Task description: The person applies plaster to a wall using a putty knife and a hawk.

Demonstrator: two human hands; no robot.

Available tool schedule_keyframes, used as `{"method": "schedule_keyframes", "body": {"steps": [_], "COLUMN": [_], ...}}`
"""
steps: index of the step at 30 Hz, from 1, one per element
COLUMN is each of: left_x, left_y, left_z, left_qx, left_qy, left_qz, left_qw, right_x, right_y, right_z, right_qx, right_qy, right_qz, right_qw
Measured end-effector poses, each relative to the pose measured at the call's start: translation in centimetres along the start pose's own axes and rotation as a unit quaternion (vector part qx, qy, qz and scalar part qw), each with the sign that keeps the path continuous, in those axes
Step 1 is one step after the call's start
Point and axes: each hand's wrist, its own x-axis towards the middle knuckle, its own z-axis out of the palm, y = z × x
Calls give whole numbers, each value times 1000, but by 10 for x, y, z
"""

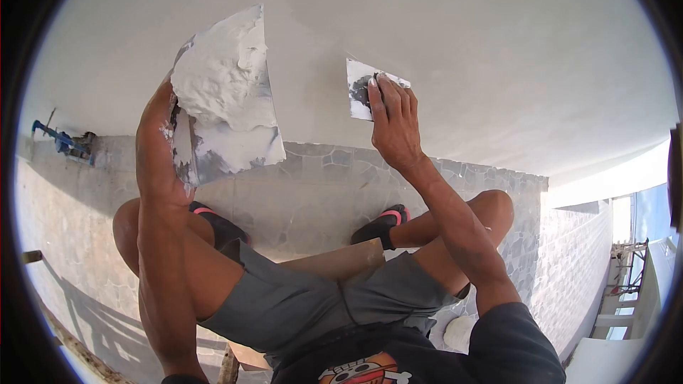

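Note:
My left hand (155, 144) is at the left edge of a flat metal plate, a plasterer's hawk (238, 148). Most of its fingers are hidden behind the plate. A thick mound of white putty (220, 75) covers the hawk's upper part, and thinner smears spread below. To the right, my right hand (397, 117) grips a small plastering blade (361, 108), its face streaked with white putty and dark patches. The blade is at the pale wall (455, 50); whether its edge touches cannot be told. A darker, damp-looking patch shows on the wall between both tools.
Grey stone-patterned paving (313, 160) meets the wall's base. Blue pipework with a valve (67, 144) sticks out at the left. Beneath my bent legs is a board (341, 259), with a whitish round container (461, 333) by my right thigh. Wooden poles (78, 348) stand lower left.

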Motion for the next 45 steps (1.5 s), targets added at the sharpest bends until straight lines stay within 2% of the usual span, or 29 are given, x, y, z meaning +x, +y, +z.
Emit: {"method": "schedule_keyframes", "body": {"steps": [1,5,6,9,13,17,21,24,28,30,36,39,42,43,44,45], "left_x": [-1,-3,-3,-4,-1,5,1,-2,-1,4,1,18,15,11,4,2], "left_y": [1,2,2,2,0,0,1,0,-3,-4,0,-7,-4,-6,-8,-8], "left_z": [2,1,1,1,-3,-1,6,18,15,11,16,-8,-10,-11,-12,-9], "left_qx": [5,7,2,18,9,14,25,14,-4,-22,22,-40,-37,-61,-83,-83], "left_qy": [-8,-25,-27,-7,-24,-26,-14,56,28,2,50,-23,-4,-41,-79,-72], "left_qz": [4,7,5,6,8,6,9,5,-2,-3,13,3,4,27,50,50], "left_qw": [1000,1000,1000,1000,1000,1000,1000,998,1000,1000,998,999,999,997,992,993], "right_x": [4,27,31,38,10,-12,28,67,89,83,2,-41,-50,-48,-44,-32], "right_y": [8,47,52,43,30,33,36,36,22,23,58,75,65,59,54,44], "right_z": [-14,-48,-47,-25,3,-9,-49,-58,-45,-37,-7,-1,-13,-16,-17,-18], "right_qx": [1,-69,-80,-141,-139,-66,-90,-140,-217,-253,-272,-265,-252,-247,-224,-216], "right_qy": [35,152,156,140,51,-97,-58,-44,-72,-95,-193,-251,-314,-336,-323,-293], "right_qz": [-15,75,97,75,-19,-86,-122,-171,-222,-236,-264,-255,-247,-246,-267,-280], "right_qw": [999,983,980,977,989,989,987,974,948,934,905,896,881,875,880,888]}}
